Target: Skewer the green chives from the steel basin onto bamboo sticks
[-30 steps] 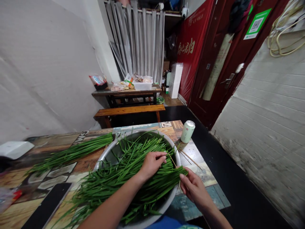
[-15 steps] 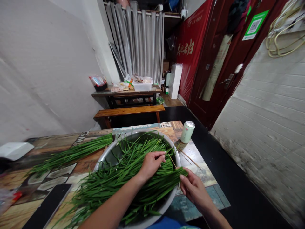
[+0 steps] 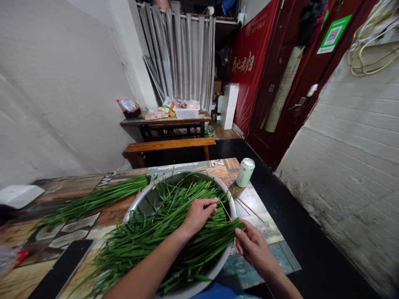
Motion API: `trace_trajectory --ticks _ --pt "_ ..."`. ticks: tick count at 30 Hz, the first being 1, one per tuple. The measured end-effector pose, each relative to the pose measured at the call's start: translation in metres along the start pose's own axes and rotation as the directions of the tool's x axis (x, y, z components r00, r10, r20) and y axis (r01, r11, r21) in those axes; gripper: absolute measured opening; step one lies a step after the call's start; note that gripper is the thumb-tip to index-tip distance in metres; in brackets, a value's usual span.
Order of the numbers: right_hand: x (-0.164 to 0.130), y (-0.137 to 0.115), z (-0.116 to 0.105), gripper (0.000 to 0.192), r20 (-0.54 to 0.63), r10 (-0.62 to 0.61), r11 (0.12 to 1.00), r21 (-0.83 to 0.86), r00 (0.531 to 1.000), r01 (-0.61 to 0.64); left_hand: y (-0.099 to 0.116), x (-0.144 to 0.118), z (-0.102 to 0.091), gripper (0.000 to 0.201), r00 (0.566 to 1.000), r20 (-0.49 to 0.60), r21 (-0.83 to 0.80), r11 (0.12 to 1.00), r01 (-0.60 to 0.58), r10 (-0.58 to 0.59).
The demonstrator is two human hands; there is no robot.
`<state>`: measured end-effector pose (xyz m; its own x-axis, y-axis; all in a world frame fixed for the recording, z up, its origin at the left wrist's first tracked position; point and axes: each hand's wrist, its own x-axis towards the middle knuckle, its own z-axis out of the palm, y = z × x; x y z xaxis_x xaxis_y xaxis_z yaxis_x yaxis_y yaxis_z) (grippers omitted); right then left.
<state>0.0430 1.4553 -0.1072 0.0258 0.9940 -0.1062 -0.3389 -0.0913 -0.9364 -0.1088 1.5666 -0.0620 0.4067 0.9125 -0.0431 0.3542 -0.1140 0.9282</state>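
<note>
A large metal basin (image 3: pixel 137 204) is heaped with long green garlic chives (image 3: pixel 174 232), which spill over its left and front rim. My left hand (image 3: pixel 199 215) is above the heap, its thumb and forefinger pinched on one end of a thin bamboo skewer (image 3: pixel 225 209). The skewer slants down toward the right rim, near the gathered chive ends. At that rim my right hand (image 3: pixel 255 246) grips the bunched ends of the chives between thumb and fingers.
A pale green can (image 3: pixel 245 172) stands at the table's right corner, with loose skewers (image 3: pixel 250 208) in front. Left of the basin lies another bunch of chives (image 3: pixel 99 198). A black phone (image 3: pixel 60 270) lies front left. A wooden bench (image 3: pixel 170 145) stands beyond the table.
</note>
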Motion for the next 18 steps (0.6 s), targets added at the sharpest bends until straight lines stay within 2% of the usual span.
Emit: trace_trajectory --ticks 6,11,13,16,17,18 --pt "-0.001 0.0 -0.003 0.039 0.038 0.042 0.999 -0.012 0.998 -0.042 0.005 -0.003 -0.002 0.033 0.998 0.026 0.086 0.995 -0.059 0.057" --pt "-0.002 -0.011 0.003 0.049 0.024 0.045 0.999 0.002 0.999 -0.045 0.004 -0.007 0.001 0.029 0.984 0.132 0.096 0.986 -0.136 0.123" --pt "-0.002 -0.011 0.003 0.05 0.015 0.039 0.999 0.016 0.999 -0.039 0.007 -0.011 0.002 0.027 0.951 0.266 0.102 0.976 -0.19 0.158" --pt "-0.001 -0.003 -0.001 0.045 0.024 0.016 0.999 0.04 1.0 -0.017 0.016 -0.014 -0.001 0.026 0.848 0.483 0.116 0.945 -0.306 0.216" --pt "-0.001 0.0 -0.003 0.042 0.029 0.007 0.999 0.046 1.0 -0.008 0.018 -0.014 -0.004 0.026 0.833 0.505 0.127 0.935 -0.331 0.226" --pt "-0.001 0.002 -0.004 0.039 0.031 -0.003 0.999 0.051 1.0 0.002 0.019 -0.013 -0.007 0.026 0.846 0.481 0.15 0.929 -0.337 0.229"
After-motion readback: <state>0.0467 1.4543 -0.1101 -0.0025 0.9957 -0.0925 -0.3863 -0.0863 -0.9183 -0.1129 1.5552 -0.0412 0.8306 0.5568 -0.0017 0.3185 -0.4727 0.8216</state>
